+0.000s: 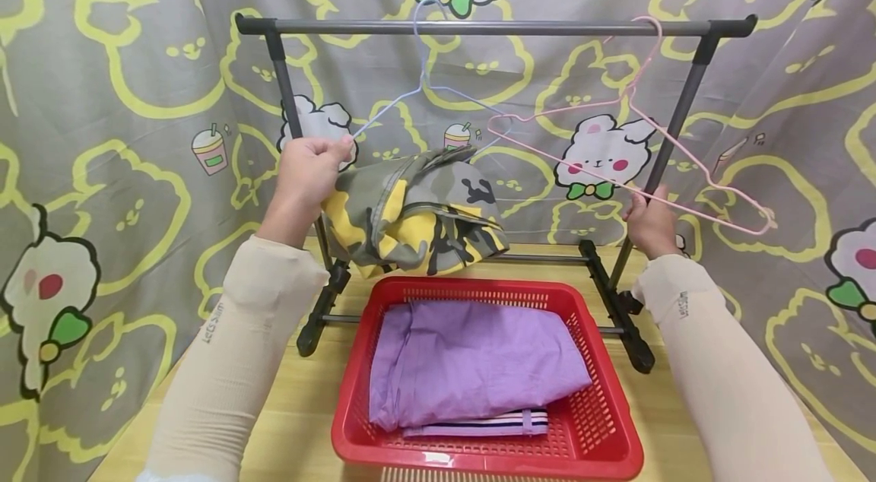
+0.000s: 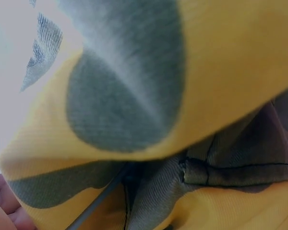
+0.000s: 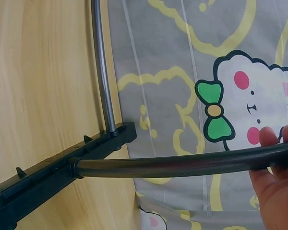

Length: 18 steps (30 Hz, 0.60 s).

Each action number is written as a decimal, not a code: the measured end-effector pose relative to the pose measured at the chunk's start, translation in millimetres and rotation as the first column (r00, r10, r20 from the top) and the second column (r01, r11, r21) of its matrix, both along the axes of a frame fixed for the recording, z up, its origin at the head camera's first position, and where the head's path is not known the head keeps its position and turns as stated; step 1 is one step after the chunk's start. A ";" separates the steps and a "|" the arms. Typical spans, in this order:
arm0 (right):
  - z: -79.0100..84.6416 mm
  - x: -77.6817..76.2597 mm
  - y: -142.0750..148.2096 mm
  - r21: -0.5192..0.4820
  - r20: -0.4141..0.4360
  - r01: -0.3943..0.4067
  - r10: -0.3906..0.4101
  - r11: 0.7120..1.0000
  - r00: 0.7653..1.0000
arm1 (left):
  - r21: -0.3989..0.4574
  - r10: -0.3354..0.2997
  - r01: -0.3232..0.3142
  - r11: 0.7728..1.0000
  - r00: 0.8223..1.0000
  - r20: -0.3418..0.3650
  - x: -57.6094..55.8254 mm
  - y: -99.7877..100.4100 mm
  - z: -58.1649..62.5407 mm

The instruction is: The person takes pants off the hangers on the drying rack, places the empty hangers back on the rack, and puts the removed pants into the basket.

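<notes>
My left hand [image 1: 308,174] grips the left end of a camouflage garment [image 1: 424,216] in yellow, grey and black, by the lower left corner of a blue wire hanger [image 1: 422,49]. The hanger hooks over the rack's top bar, and the bunched cloth hides its lower part. Up close in the left wrist view, the yellow cloth [image 2: 230,72] fills most of the picture, with a thin rod [image 2: 96,211] beneath a fold. My right hand [image 1: 653,227] holds the rack's right upright [image 1: 677,117]; fingers curl round this dark tube [image 3: 182,165] in the right wrist view.
A pink hanger [image 1: 631,90] hangs tilted from the top bar [image 1: 534,28], crossing before the right upright. Below the camouflage garment, a red basket [image 1: 479,459] holds folded purple clothing [image 1: 479,360] with a striped band. Rack feet [image 1: 626,326] stand on the wooden surface; a patterned curtain surrounds it.
</notes>
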State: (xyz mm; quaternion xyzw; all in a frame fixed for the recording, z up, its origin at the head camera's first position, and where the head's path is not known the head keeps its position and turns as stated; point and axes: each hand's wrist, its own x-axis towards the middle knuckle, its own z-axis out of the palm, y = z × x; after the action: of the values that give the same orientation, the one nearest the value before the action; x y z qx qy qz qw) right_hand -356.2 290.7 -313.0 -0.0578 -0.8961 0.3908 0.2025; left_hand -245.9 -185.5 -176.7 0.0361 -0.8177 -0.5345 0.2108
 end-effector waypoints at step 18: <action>-1.6 -0.6 2.7 0.016 -0.008 -0.010 0.010 1.000 1.000 | -0.006 0.043 -0.043 0.999 0.999 -0.004 4.8 -4.0 4.8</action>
State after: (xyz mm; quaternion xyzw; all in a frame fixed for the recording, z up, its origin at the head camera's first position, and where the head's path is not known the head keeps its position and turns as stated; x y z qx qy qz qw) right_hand -356.8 293.4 -314.5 -0.0500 -0.8986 0.3848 0.2046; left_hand -241.1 -189.5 -171.9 0.0520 -0.8178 -0.5275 0.2240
